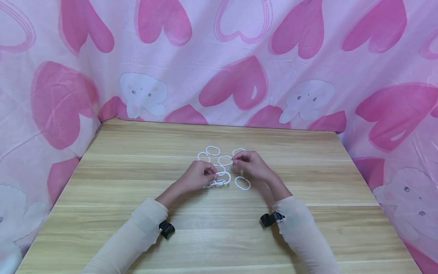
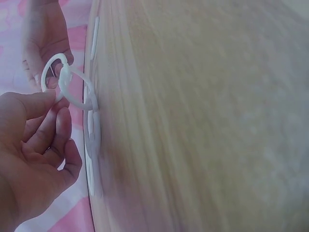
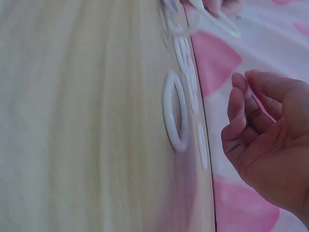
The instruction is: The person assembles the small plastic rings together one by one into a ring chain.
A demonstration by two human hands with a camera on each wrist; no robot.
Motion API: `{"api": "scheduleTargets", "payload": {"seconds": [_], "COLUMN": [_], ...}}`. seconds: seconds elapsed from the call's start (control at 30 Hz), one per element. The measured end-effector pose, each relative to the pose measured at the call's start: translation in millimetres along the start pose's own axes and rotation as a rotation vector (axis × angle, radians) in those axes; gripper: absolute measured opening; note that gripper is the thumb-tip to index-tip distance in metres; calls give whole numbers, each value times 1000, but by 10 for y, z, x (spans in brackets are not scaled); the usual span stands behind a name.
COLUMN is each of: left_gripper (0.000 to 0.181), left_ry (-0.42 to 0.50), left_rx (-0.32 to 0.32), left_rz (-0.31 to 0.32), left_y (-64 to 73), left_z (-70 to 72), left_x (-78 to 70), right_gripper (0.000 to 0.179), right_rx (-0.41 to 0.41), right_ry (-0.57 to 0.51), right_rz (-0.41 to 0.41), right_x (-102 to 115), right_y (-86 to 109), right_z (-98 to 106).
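Soft, even light fills the head view, laying a pale sheen on the wooden table [image 1: 219,236] and faint, blurry-edged shadows beside both sleeves [image 1: 131,236], toward the table's middle. The wrist views are dimmer and hazy, the table's grain smeared and soft.

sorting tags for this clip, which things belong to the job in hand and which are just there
Likely in the job:
- white rings, seemingly linked, pinched by the left grip
- loose white rings on the table
- right grip, beside them

Just there:
- wooden table
- heart-print cloth
- black wrist devices
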State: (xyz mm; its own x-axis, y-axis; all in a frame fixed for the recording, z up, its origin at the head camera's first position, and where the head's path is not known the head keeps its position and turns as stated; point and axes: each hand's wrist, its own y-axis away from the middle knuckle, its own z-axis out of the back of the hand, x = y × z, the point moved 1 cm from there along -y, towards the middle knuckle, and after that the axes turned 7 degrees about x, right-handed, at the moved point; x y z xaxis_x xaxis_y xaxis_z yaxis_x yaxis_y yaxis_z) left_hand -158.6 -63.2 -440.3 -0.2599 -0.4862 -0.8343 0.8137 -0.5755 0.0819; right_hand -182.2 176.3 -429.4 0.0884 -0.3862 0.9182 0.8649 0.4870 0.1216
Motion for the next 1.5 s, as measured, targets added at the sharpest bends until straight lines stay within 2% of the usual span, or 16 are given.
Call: {"api": "scheduleTargets", "payload": {"seconds": [0.2,0.37,0.6,0.73,1.03,1.33,1.5], "left_gripper": [6,7,6,7,5,6,6], "left_ry": [15,24,28,32,50,84,84], "left_rx": [-8,-10,-10,-9,-21,-13,-12], "left_rz": [-16,-20,0,-6,3,15,13], "left_y": [2,5,2,2,2,5,5], "left_z": [2,7,13,18,11,12,14], "left_x": [11,5,-2,13,12,12,13], "right_gripper": [26,27,26,25,23,26,23], "right_rx": [-88,-131,-191,-207,-205,-176,-140], "right_ry": [11,-12,-29,-4,166,285,413], "right_rz": [-60,-77,-103,-97,-153,-143,-87], "right_x": [-58,-150,-266,-315,-361,-351,-352], "right_y": [4,-9,-28,-60,-180,-292,-354], "right_z": [196,320,398,429,462,447,477]}}
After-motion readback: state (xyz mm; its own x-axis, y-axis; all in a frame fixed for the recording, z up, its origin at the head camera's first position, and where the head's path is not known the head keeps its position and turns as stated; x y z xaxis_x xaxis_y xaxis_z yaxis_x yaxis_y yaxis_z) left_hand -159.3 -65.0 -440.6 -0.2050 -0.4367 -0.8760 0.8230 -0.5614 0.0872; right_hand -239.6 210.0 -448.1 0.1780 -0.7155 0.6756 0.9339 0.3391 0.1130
